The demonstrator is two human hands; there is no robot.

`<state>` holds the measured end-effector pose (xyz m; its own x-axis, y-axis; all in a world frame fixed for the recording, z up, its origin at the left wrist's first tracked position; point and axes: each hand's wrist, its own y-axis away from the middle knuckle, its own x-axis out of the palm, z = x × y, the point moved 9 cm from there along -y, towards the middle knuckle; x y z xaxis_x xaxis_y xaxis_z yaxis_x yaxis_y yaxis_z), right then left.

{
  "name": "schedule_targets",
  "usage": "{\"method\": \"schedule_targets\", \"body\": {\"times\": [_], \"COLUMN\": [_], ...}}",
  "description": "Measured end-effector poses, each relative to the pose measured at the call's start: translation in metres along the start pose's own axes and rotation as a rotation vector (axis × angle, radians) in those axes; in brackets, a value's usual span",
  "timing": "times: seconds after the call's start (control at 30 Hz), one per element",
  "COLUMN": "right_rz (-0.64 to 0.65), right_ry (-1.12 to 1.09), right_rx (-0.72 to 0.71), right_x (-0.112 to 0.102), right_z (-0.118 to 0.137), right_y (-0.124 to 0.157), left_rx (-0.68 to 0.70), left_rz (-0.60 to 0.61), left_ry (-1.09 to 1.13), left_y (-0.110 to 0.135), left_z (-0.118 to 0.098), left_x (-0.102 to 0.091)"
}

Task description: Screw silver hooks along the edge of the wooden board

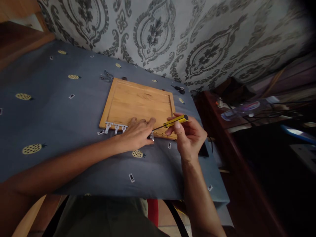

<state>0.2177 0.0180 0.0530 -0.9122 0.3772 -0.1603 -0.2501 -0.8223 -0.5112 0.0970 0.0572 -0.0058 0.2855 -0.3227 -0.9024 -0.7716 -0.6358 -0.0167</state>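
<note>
A wooden panel (142, 102) with a raised frame lies flat on the cloth-covered table. Along its near edge runs a silvery metal hook rack (116, 127), its hooks hanging over the side. My left hand (138, 132) grips the rack against this edge, fingers bent on top of the wood and thumb low by the right-hand hook; it hides the rack's middle. In my right hand (189, 135) is a yellow and black screwdriver (175, 121), pinched by the handle. Its shaft slants down left toward the rack beside my left hand; the contact of its tip is hard to make out.
Behind the panel lie a clear or grey small item (106, 76) and a black object like a key (179, 89). A patterned curtain (155, 33) hangs at the back. To the right stands a dark wooden desk (222, 131) with cables and a plastic package (240, 110).
</note>
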Motion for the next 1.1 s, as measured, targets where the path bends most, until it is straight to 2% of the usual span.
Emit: {"method": "schedule_targets", "body": {"times": [0.17, 0.43, 1.0, 1.1], "right_rz": [-0.044, -0.013, -0.059, -0.104], "right_ry": [-0.006, 0.004, -0.030, -0.006], "right_rx": [0.002, 0.027, 0.044, 0.019], "right_x": [-0.0030, -0.0006, -0.0026, -0.0063], "right_z": [0.0001, -0.0031, -0.0042, -0.0014], "right_y": [0.0002, -0.0005, 0.0001, 0.0008], "left_rx": [0.009, 0.026, 0.016, 0.007], "left_rz": [-0.013, -0.033, -0.026, -0.023], "left_ry": [-0.005, -0.004, 0.021, 0.016], "left_y": [-0.0008, 0.0004, 0.0008, 0.0009], "left_z": [-0.0001, -0.0004, 0.0003, 0.0012], "left_x": [-0.0003, -0.0004, -0.0004, -0.0001]}}
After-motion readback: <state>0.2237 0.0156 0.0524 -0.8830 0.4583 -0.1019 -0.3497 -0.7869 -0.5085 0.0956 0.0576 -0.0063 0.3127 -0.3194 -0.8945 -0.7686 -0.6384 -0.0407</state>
